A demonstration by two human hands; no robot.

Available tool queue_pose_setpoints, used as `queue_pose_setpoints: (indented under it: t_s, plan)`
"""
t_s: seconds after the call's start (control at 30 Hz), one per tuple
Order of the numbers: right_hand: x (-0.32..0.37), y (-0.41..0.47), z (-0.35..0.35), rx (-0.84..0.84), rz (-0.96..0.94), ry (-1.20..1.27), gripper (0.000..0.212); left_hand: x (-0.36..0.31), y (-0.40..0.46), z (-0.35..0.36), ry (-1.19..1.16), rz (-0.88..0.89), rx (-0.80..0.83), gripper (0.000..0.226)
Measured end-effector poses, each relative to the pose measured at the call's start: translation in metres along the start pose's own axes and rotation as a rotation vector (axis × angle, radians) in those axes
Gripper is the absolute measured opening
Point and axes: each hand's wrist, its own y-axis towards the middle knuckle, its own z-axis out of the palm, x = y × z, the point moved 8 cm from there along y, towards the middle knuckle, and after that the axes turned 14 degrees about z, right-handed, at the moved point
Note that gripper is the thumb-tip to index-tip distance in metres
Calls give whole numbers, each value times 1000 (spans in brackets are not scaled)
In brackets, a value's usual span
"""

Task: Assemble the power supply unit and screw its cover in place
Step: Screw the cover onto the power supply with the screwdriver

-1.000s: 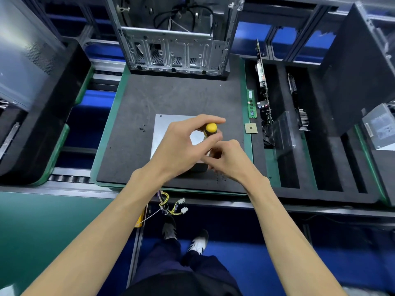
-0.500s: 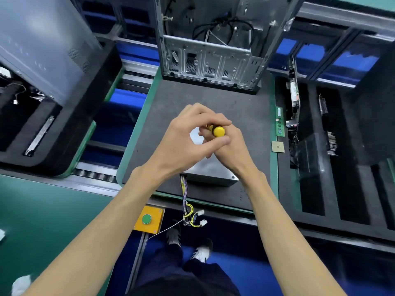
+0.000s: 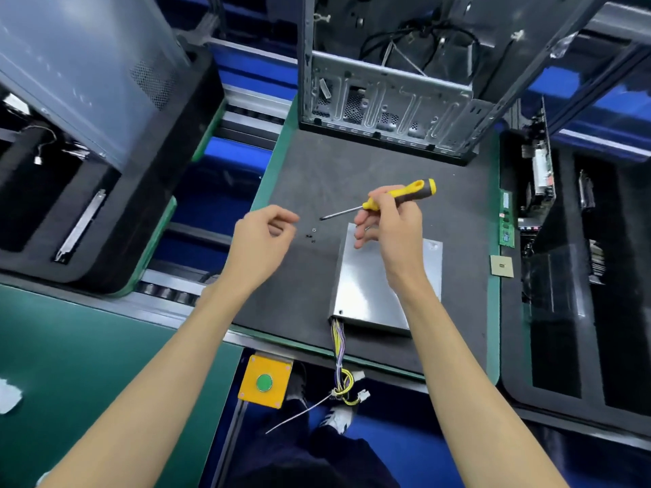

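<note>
Gripped in the right hand (image 3: 387,223): yellow-handled screwdriver (image 3: 398,197), lifted clear, tip angled left toward loose screws (image 3: 311,236) on the grey mat (image 3: 352,163). Left hand (image 3: 262,241): fingers loosely curled, holding nothing visible, just beside those screws. Power supply unit (image 3: 370,290): lies flat on the mat, cover on, wire bundle (image 3: 340,361) hanging off the near edge. Step, by judgement: fetching another screw. Next calls for a fine pinch, then seating it in a cover hole.
</note>
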Motion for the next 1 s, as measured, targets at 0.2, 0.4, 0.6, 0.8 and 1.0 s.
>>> queue_pose_setpoints:
  t_s: [0.2,0.4,0.6,0.8,1.0]
  plan:
    - [-5,14,-8,-63,51,54,23,30,15,34,128,-41,102,11]
    - [-6,21,-15,-72,72,85,19,35,33,51,327,-70,123,10]
    - [-9,24,-24,-77,98,85,19,31,38,60,470,12,126,7]
    - [-8,22,-31,-65,116,204,17,22,37,57,-233,-115,19,10]
    - [4,14,-34,30,89,414,10,-32,13,79,-1284,-401,137,15]
